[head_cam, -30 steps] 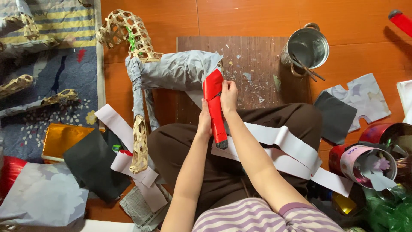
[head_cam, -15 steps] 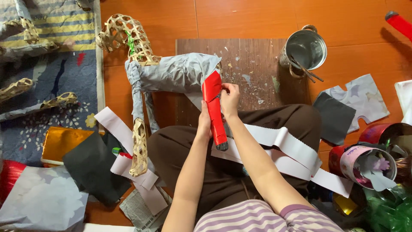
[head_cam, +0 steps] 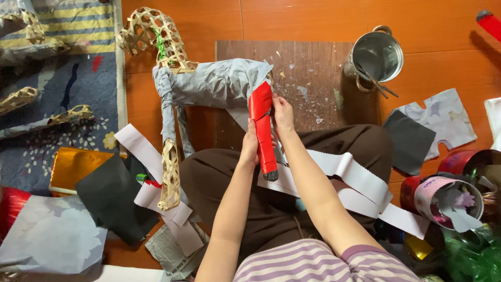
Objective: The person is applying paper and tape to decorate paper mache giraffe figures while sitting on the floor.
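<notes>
Orange-brown wooden floor spreads beneath us, and we sit on it cross-legged in brown trousers. At the far left lies a blue and yellow patterned rug (head_cam: 57, 78) with a few woven cane pieces on it. Below it we see a gold foil sheet (head_cam: 73, 166), a black paper sheet (head_cam: 112, 196) and a crumpled grey paper sheet (head_cam: 49, 237). Next comes the woven animal frame (head_cam: 209, 81), its cane head and one cane leg bare, its body and neck wrapped in grey paper; it lies partly on a scuffed wooden board (head_cam: 313, 73). One of its legs, covered in red paper (head_cam: 263, 130), points toward our lap. Our left hand (head_cam: 249, 146) is closed around this red leg from the left, near its middle. Our right hand (head_cam: 282, 112) presses against the upper part of the leg from the right, fingers bent on the red paper. White paper strips (head_cam: 355, 180) with a zigzag edge run across our knee. Farther right stand a metal pot (head_cam: 377, 56) holding sticks, a dark grey paper piece (head_cam: 412, 138), and tins (head_cam: 443, 196) with paper scraps.
</notes>
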